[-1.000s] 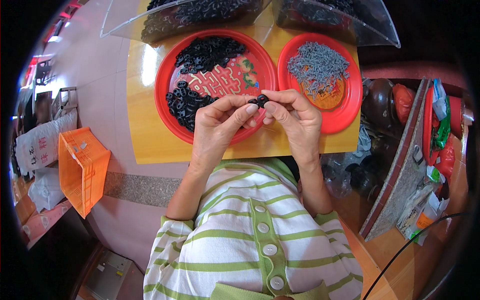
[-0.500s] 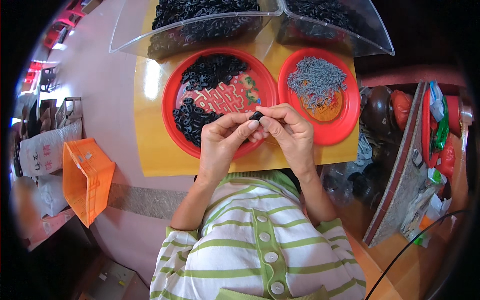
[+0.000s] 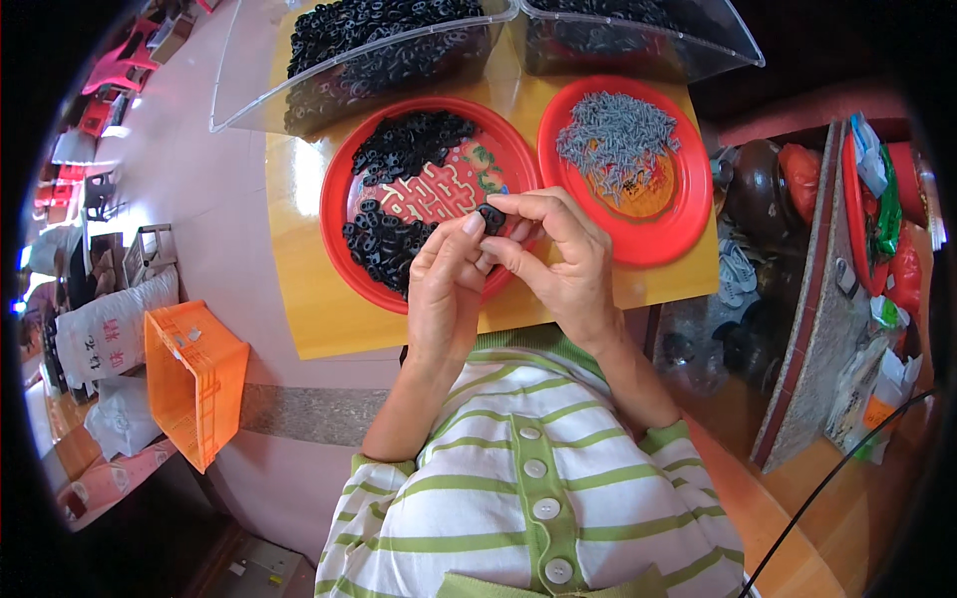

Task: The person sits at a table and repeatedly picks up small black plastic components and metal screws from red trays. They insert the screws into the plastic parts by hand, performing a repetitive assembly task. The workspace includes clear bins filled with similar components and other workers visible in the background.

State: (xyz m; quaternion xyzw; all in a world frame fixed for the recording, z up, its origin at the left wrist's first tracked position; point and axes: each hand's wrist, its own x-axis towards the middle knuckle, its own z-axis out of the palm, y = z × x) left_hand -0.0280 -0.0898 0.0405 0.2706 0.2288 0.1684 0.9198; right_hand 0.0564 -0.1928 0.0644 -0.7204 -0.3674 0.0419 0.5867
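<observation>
A small black plastic piece [image 3: 489,216] is pinched between my two hands, above the near right rim of a red round tray [image 3: 336,261]. My left hand [image 3: 447,274] grips it with thumb and fingers. From the other side my right hand [image 3: 558,254] holds it between thumb and forefinger. Two heaps of similar black pieces [image 3: 411,143] lie in the tray, with its red and gold pattern bare between them. Right of it, a red oval plate [image 3: 638,244] carries a pile of grey screws [image 3: 618,140]. My curled fingers partly hide the held piece.
Two clear plastic bins [image 3: 399,55] full of black pieces stand at the table's far side. The yellow table [image 3: 299,324] ends just before my body. An orange crate [image 3: 199,379] is at left, and a stone-edged slab [image 3: 802,329] at right.
My hands stay together on the black piece, and the grip around it has shifted, with the left thumb now pointing upward. The whole view has turned slightly.
</observation>
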